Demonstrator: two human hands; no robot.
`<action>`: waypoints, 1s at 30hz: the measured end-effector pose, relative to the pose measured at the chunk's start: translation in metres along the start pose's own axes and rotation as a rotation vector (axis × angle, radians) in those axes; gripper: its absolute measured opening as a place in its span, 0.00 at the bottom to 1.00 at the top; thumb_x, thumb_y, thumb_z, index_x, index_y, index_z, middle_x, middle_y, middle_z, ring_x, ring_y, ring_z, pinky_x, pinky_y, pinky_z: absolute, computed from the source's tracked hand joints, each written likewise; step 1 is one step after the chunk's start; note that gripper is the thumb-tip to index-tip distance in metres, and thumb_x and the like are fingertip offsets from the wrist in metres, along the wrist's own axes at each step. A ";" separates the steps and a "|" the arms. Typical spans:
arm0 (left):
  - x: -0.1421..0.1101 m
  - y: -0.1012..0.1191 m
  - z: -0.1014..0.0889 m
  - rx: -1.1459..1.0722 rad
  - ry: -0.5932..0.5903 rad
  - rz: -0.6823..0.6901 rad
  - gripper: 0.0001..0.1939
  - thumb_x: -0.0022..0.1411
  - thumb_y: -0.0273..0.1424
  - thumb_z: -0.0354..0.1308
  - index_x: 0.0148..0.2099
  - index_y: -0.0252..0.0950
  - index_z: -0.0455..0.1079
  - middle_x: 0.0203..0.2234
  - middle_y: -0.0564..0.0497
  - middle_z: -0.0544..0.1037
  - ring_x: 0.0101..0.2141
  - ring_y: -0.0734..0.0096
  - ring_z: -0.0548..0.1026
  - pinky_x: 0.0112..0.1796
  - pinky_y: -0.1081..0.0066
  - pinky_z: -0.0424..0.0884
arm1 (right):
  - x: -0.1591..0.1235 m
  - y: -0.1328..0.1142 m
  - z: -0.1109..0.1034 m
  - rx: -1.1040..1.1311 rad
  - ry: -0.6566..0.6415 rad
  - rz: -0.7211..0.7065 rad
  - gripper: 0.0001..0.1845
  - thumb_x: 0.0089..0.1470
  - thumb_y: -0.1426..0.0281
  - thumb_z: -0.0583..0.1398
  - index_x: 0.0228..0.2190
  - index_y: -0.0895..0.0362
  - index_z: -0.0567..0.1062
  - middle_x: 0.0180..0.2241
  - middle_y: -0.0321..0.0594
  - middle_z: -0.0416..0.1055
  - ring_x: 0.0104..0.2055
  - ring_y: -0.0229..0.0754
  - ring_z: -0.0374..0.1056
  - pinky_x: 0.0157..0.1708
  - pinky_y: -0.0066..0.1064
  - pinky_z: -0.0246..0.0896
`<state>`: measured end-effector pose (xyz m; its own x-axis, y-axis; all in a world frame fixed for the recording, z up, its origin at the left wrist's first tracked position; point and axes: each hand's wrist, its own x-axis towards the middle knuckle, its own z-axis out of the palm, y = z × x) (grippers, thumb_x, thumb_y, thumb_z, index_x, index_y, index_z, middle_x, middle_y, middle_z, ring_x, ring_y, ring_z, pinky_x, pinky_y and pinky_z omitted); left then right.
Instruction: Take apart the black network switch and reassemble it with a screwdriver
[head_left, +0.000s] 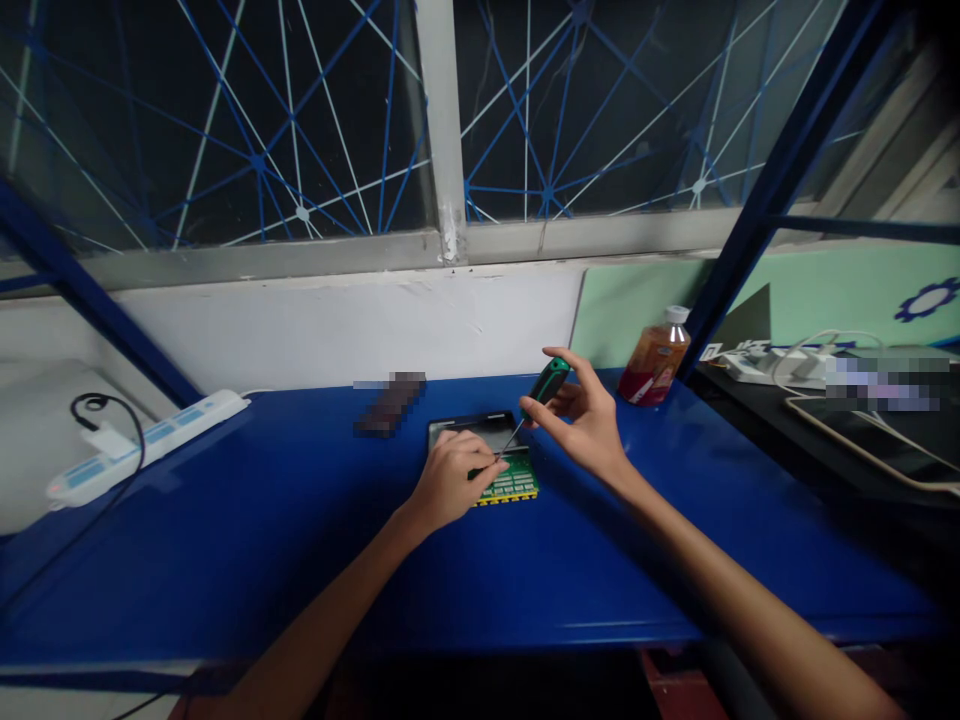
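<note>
My right hand (581,410) grips a screwdriver by its green and black handle (547,385), index finger raised over the handle's end. The thin shaft (513,436) slants down and left to the fingertips of my left hand (455,470). Those fingers are pinched together near the screwdriver's tip; what they hold there, if anything, is too small to make out. Under them lies a green circuit board (517,480) with white parts and a yellow-edged front. A dark, shallow casing (495,425) adjoins the board at the back, partly covered by my left hand.
On the blue table (300,540) a dark blurred-out object (390,405) lies behind and left. A white power strip (150,445) with a black cable runs along the left side. A drink bottle (655,360) stands back right, near a black surface holding a phone (862,440) and chargers.
</note>
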<state>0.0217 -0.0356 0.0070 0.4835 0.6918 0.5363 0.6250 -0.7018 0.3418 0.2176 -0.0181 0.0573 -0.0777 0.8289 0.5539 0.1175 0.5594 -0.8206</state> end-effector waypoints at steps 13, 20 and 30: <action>0.000 0.001 0.000 -0.002 -0.016 -0.004 0.12 0.63 0.33 0.57 0.28 0.37 0.75 0.26 0.53 0.77 0.34 0.69 0.73 0.40 0.64 0.63 | -0.002 0.001 0.002 0.005 -0.020 0.011 0.34 0.48 0.62 0.64 0.55 0.50 0.59 0.27 0.34 0.71 0.24 0.42 0.71 0.27 0.38 0.71; -0.001 0.003 -0.002 0.023 -0.050 -0.046 0.16 0.55 0.41 0.64 0.45 0.42 0.75 0.40 0.48 0.76 0.43 0.59 0.72 0.45 0.58 0.63 | 0.002 -0.001 -0.008 -0.126 -0.016 -0.046 0.34 0.50 0.62 0.62 0.56 0.50 0.59 0.28 0.35 0.71 0.25 0.41 0.70 0.28 0.37 0.71; -0.006 -0.001 0.002 0.098 -0.145 -0.010 0.21 0.50 0.47 0.65 0.44 0.44 0.76 0.46 0.47 0.72 0.47 0.55 0.68 0.49 0.54 0.60 | 0.008 0.009 -0.021 -0.325 -0.145 -0.122 0.32 0.53 0.63 0.60 0.58 0.51 0.60 0.29 0.35 0.70 0.26 0.40 0.68 0.30 0.36 0.68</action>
<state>0.0199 -0.0385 0.0020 0.5559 0.7209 0.4138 0.6835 -0.6797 0.2660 0.2386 -0.0065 0.0574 -0.2477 0.7607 0.6000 0.4051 0.6439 -0.6490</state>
